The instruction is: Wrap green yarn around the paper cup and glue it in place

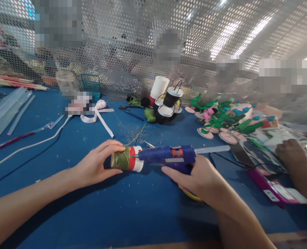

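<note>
Fingers of the left hand (pixel 97 167) clamp a yarn-wrapped cup (pixel 127 158) lying sideways on the blue table (pixel 117 211). Right hand (pixel 194 176) grips a blue glue gun (pixel 169 156), nozzle touching the cup's right part.

On the table (pixel 143 214), near the front edge: yarn-wrapped cup (pixel 127 158) lying on its side, its left end gripped by the left hand (pixel 96 166). Just right of it, glue gun (pixel 166 155), nozzle touching the cup, grip held in the right hand (pixel 194 176). Behind, toward the perforated screen (pixel 117 52): ball of yarn (pixel 150 115), lidded cups (pixel 164 112), stack of paper cups (pixel 158 88) at their back. Far left: glue sticks (pixel 5 107). Right: foam flowers (pixel 220 119), another person's hand (pixel 290 152) before them.
</note>
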Demonstrator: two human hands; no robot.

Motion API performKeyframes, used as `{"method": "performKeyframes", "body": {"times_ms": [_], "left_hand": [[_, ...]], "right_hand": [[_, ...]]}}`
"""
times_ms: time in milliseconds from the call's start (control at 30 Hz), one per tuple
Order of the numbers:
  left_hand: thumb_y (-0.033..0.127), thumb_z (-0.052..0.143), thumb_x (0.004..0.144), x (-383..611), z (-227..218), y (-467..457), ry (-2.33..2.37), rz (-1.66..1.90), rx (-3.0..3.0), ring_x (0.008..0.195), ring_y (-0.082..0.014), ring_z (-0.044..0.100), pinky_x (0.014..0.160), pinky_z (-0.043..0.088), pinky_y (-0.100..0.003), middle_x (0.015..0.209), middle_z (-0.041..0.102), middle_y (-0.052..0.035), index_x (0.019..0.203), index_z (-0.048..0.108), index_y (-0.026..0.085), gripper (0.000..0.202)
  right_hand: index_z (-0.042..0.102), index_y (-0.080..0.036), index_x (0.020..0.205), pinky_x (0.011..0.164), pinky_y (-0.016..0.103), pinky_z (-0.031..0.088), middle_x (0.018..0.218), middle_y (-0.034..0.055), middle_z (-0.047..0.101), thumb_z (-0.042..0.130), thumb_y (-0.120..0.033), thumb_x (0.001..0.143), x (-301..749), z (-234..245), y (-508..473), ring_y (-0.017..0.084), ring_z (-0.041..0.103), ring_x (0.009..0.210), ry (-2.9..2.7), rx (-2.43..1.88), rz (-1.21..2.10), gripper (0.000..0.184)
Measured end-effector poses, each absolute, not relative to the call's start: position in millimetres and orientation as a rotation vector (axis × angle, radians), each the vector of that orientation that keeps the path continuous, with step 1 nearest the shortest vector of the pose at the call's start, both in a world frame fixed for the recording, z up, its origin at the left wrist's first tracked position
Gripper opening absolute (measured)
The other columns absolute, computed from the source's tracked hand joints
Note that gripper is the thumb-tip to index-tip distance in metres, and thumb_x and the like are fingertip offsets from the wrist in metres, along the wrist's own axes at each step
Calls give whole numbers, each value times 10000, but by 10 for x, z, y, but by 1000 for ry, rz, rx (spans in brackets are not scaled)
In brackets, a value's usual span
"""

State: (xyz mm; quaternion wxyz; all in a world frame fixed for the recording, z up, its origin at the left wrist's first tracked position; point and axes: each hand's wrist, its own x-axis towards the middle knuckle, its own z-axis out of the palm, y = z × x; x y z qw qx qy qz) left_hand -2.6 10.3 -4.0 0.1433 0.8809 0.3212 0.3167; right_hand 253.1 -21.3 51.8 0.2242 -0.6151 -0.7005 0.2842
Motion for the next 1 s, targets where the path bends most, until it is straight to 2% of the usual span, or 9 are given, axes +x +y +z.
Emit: {"method": "performKeyframes", "body": {"times_ms": [67, 267, 367, 467, 633, 733, 833, 900, 1000], "left_hand": [[230, 592, 763, -24, -33, 101, 938, 894, 2559, 1072, -207, 476, 878, 459, -371, 1115, 493, -104, 1133, 404, 182, 418], [183, 566, 772, -28, -48, 91, 944, 870, 2648, 1062, -209, 484, 873, 466, -367, 1153, 461, -119, 1138, 395, 176, 404], [167, 563, 771, -27, -65, 90, 911, 918, 2700, 1052, -210, 486, 876, 464, -377, 1139, 470, -118, 1138, 397, 177, 403], [181, 565, 777, -25, -74, 93, 886, 961, 2744, 1052, -214, 483, 872, 465, -382, 1132, 475, -117, 1137, 403, 179, 395], [195, 558, 790, -25, -58, 94, 864, 1005, 2786, 1047, -216, 483, 866, 468, -385, 1122, 478, -121, 1137, 408, 170, 379], [192, 554, 793, -24, -46, 94, 841, 1016, 2809, 1046, -221, 479, 864, 470, -389, 1112, 479, -127, 1133, 410, 157, 371], [189, 547, 797, -21, -45, 93, 833, 1026, 2817, 1040, -220, 483, 858, 474, -392, 1103, 484, -126, 1133, 408, 159, 365], [192, 540, 800, -18, -45, 88, 822, 1029, 2820, 1035, -221, 485, 852, 477, -393, 1101, 484, -127, 1135, 406, 160, 362], [194, 522, 813, -15, -35, 76, 788, 1023, 2834, 1028, -220, 487, 844, 479, -393, 1105, 479, -133, 1145, 401, 159, 356]], "right_hand": [[562, -178, 657, 312, 221, 374, 352, -65, 460, 603, -372, 669, 2542, 544, -162, 108, 437, 302, -1764, -1655, 924, 199], [556, -147, 688, 463, 227, 448, 589, 20, 615, 627, -381, 662, 2769, 483, 181, 125, 559, 508, -1573, -1591, 790, 246], [530, -144, 653, 482, 212, 450, 627, 44, 615, 498, -391, 777, 2894, 360, 395, 100, 548, 501, -1607, -1789, 797, 278], [485, -157, 567, 439, 207, 438, 530, 35, 575, 414, -354, 833, 2961, 202, 558, 86, 515, 402, -1597, -1926, 791, 339], [480, -176, 535, 433, 242, 422, 423, 27, 539, 429, -345, 822, 2954, 39, 694, 138, 534, 376, -1665, -2091, 707, 337], [527, -164, 543, 562, 315, 436, 533, 99, 593, 484, -374, 785, 2888, 101, 693, 233, 612, 586, -1730, -2152, 523, 323], [589, -145, 597, 716, 385, 397, 781, 177, 618, 509, -385, 767, 2761, 247, 619, 315, 562, 886, -1797, -2116, 311, 305], [619, -161, 649, 750, 355, 383, 838, 136, 619, 484, -418, 783, 2629, 335, 542, 275, 542, 915, -1882, -2011, 283, 320], [627, -178, 645, 662, 287, 400, 701, 40, 618, 437, -487, 798, 2361, 385, 434, 186, 558, 740, -2081, -1634, 573, 394]]}}
